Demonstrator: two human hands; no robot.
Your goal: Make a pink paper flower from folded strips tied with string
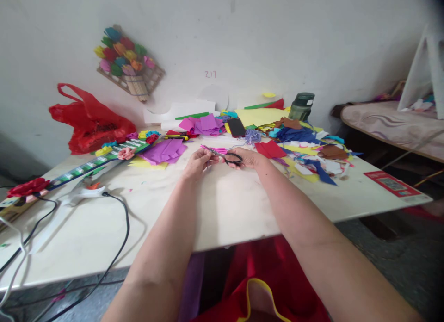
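Red cloth (263, 266) lies in my lap below the worktop (225, 211); beyond its bare middle, before the purple paper (164, 151), my right hand (248, 157) grips black-handled scissors (227, 156), my left hand (197, 164) with fingers pinched on a pink paper strip (212, 150) at the blades

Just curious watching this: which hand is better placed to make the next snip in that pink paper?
Probably the right hand: its fingers are through the black handles of the scissors, while the left hand only pinches the pink paper.
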